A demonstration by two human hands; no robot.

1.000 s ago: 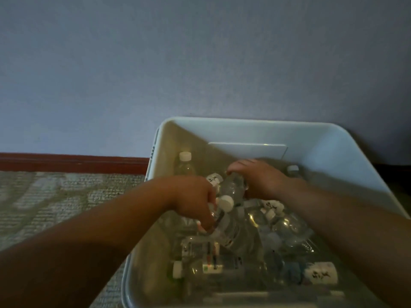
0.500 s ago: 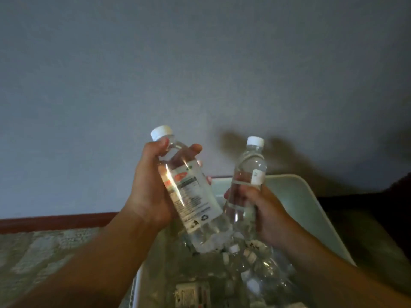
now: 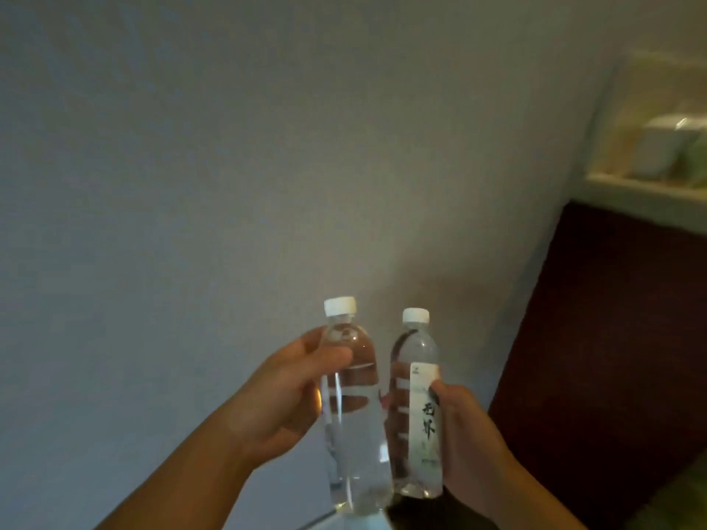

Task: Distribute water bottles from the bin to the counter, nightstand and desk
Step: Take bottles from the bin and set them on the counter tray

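Two clear water bottles with white caps are held upright side by side in front of the wall. My left hand (image 3: 283, 399) grips the taller bottle (image 3: 352, 415) around its middle. My right hand (image 3: 466, 445) grips the second bottle (image 3: 415, 407), which carries a white label with dark characters. The two bottles almost touch. Only a pale sliver of the bin's rim (image 3: 333, 520) shows at the bottom edge, below the bottles.
A plain grey wall (image 3: 229, 166) fills most of the view. At the right stands a dark brown cabinet (image 3: 597, 338) with a pale counter top (image 3: 642, 193), and white containers (image 3: 665, 151) sit on it.
Both hands reached into the bin, each took a bottle and lifted it out. The view has swung up and to the right, so the bin has nearly left the frame and the counter has appeared.
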